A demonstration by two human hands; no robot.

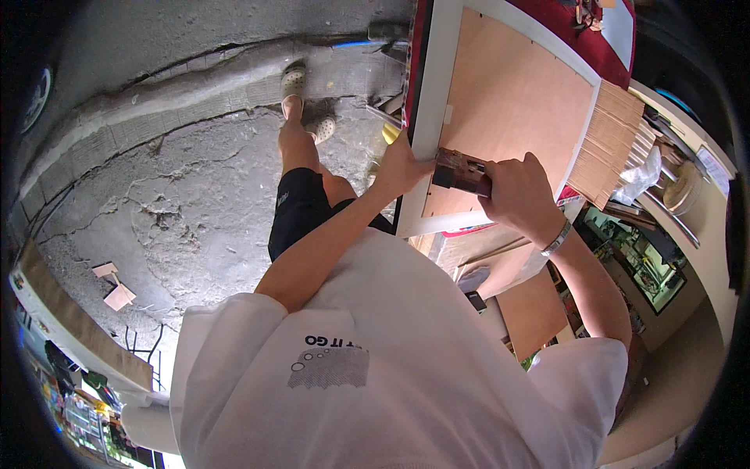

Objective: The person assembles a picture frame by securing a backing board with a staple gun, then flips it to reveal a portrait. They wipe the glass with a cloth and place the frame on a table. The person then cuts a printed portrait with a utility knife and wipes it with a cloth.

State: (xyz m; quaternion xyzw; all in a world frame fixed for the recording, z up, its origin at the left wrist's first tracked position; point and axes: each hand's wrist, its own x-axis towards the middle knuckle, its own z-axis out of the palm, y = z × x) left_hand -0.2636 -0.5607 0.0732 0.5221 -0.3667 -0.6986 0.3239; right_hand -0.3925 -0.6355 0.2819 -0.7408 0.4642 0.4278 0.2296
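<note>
left hand (400, 166): gripping white frame (428, 102) edge
right hand (517, 191): closed round dark tool (461, 172) on backing board (508, 109)
tip: brace frame, press tool flat

The panel (512, 102) is a pale tan brown, plain and even, set in a white frame (428, 109). The tool (461, 172) on it is dark brown, almost black, with reddish glints. Beyond the frame lies a deep red cloth (582, 43). Beside the panel a stack of ribbed cardboard (609, 144) shows light tan with fine stripes. The person's shirt (375, 375) is white with a black dotted print; the shorts (297, 207) are black, the sandals (295, 78) cream with small holes. The wristband (556, 238) is silvery. The floor (156, 180) is mottled grey concrete, cracked, with tan wood offcuts (116, 285) on it.
</note>
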